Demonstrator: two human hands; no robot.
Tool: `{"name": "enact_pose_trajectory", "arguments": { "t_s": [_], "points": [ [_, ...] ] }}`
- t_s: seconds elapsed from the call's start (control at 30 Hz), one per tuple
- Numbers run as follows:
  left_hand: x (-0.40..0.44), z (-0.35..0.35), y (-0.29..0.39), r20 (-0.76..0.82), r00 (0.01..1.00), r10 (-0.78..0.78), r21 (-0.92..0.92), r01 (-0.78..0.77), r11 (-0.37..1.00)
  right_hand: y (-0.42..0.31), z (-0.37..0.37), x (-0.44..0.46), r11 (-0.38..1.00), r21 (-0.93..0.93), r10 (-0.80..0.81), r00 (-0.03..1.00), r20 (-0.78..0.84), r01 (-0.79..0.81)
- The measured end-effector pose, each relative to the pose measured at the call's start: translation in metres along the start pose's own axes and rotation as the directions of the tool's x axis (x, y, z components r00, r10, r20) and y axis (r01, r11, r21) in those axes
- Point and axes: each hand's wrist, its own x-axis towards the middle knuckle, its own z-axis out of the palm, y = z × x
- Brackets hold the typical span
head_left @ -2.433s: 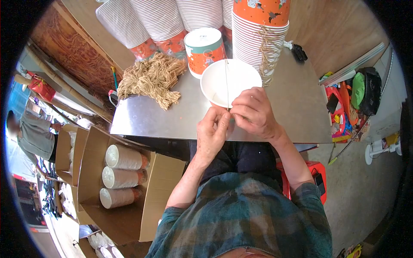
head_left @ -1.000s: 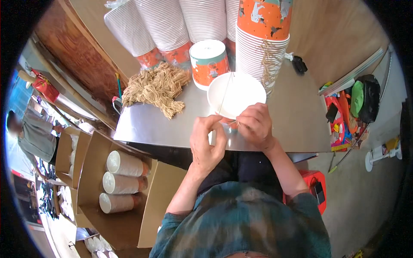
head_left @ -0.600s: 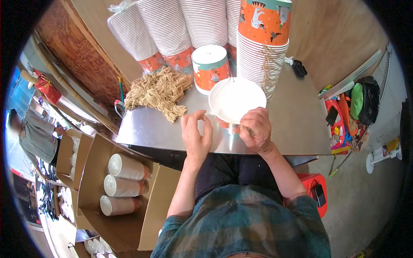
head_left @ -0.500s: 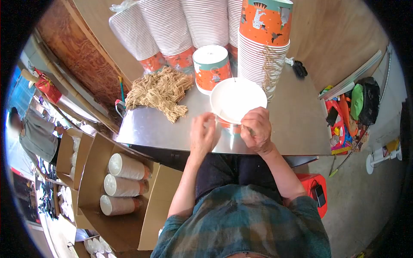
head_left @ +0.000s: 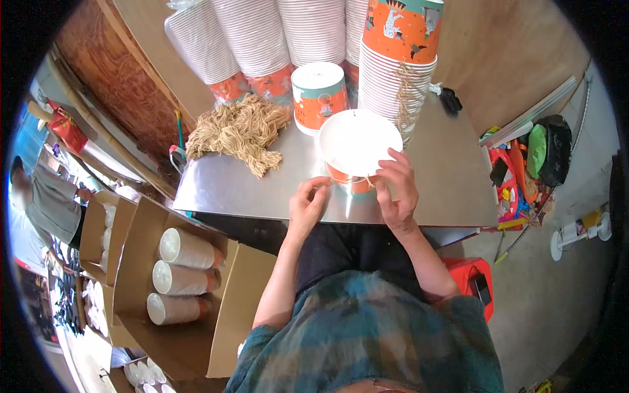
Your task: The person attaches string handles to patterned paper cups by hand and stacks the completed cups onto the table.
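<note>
A printed paper bucket (head_left: 360,143) stands at the table's front edge, tilted so its white round side faces up at me; a strip of orange print shows below. A thin tan cord (head_left: 354,178) crosses its near side under the rim. My left hand (head_left: 308,202) is closed in a pinch at the cord's left part. To the right, my right hand (head_left: 398,190) has its fingers apart beside the rim. Another orange and green bucket (head_left: 320,98) stands upside down just behind. A heap of tan cords (head_left: 237,134) lies to the left.
A tall stack of inverted buckets (head_left: 398,59) with cords hanging on it rises at the right. Plastic-wrapped bucket stacks (head_left: 252,39) line the back. A cardboard box (head_left: 226,308) with wrapped stacks sits lower left. A person (head_left: 49,196) stands at far left.
My right hand's fingers have spread from a closed pinch near the rim. My left hand stays left of the bucket and its fingertips have come closer to the cord. The view shifts slightly.
</note>
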Motion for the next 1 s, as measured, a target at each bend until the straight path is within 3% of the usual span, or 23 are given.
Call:
{"name": "enact_pose_trajectory", "arguments": {
  "t_s": [0.13, 0.23, 0.37, 0.43, 0.57, 0.73, 1.0],
  "points": [
    [-0.002, 0.000, 0.006, 0.021, 0.998, -0.066, -0.020, 0.066, 0.998, -0.030, -0.015, 0.016, 0.989, -0.142, -0.048, 0.999, 0.006, 0.048],
    [-0.001, 0.005, 0.007, -0.060, 0.998, -0.003, -0.078, -0.002, 0.997, -0.050, -0.022, 0.026, 0.958, -0.190, -0.218, 0.976, -0.011, 0.212],
    [0.000, 0.005, -0.001, -0.059, 0.998, -0.005, -0.033, 0.003, 0.999, -0.049, -0.020, 0.027, 0.968, -0.189, -0.170, 0.985, -0.026, 0.162],
    [0.003, 0.006, -0.005, -0.091, 0.992, 0.087, -0.008, -0.088, 0.996, -0.043, -0.021, 0.029, 0.966, -0.223, -0.116, 0.990, 0.081, 0.132],
    [0.002, 0.008, -0.005, -0.090, 0.991, 0.098, -0.014, -0.099, 0.995, -0.031, -0.018, 0.022, 0.956, -0.268, -0.093, 0.989, 0.114, 0.121],
    [0.002, 0.009, -0.001, -0.076, 0.969, 0.235, 0.172, -0.220, 0.960, -0.020, -0.008, 0.023, 0.950, -0.288, -0.100, 0.992, 0.077, 0.118],
    [0.000, 0.006, 0.001, -0.059, 0.982, 0.180, 0.193, -0.166, 0.967, -0.017, -0.002, 0.011, 0.934, -0.344, -0.064, 0.993, 0.102, 0.095]
  ]
}}
